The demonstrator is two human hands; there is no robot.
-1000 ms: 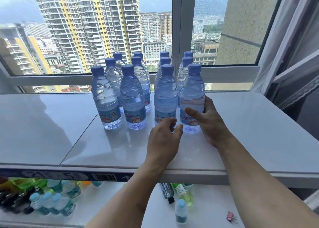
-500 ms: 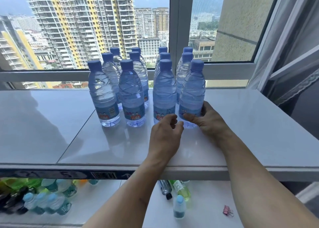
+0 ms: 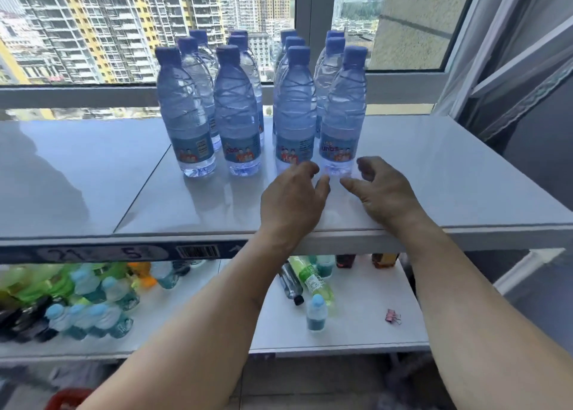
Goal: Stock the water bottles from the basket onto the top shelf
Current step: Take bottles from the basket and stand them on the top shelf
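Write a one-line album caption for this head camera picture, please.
Both bare hands, left hand and right hand, hover open before clear blue-capped plastic water bottles lined up on the glossy white top shelf.

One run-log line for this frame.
phase: released | left hand: open | right hand: open | front-right bottle: upright, top shelf

We see a glossy pale grey top shelf below the window, split by a seam on its left part. On it stand clear plastic water bottles with blue caps and blue labels, upright in four close rows running from near to far, right of the seam. Beneath it, a white lower shelf carries a crowd of green, teal and dark drink bottles at left, a few loose bottles in the middle and a small pink binder clip at right.
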